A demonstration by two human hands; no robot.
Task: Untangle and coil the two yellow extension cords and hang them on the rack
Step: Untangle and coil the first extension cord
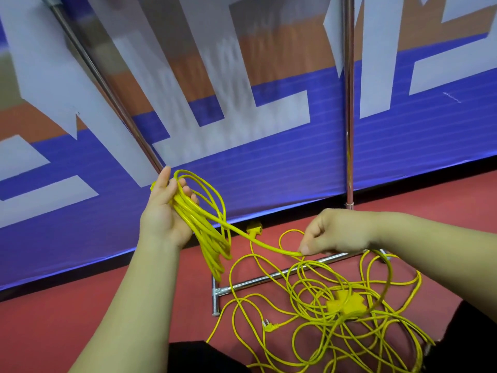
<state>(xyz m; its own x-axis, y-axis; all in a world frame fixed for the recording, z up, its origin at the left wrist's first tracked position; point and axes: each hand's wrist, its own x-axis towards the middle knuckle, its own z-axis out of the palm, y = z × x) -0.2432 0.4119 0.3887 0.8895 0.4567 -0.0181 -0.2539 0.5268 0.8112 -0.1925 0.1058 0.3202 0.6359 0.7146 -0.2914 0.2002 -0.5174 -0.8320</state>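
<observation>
Thin yellow extension-cord coil is gripped in L hand, its loose strand pinched by R hand, w/ tangled yellow cord pile lying on red floor.

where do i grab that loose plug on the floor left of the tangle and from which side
Pinch the plug by its yellow body, coming from above. It lies on the red floor just left of the tangle, no loops over it. Its metal prongs point up-left and its cord runs off right, so a pinch across the body's two sides probably holds best.
</observation>
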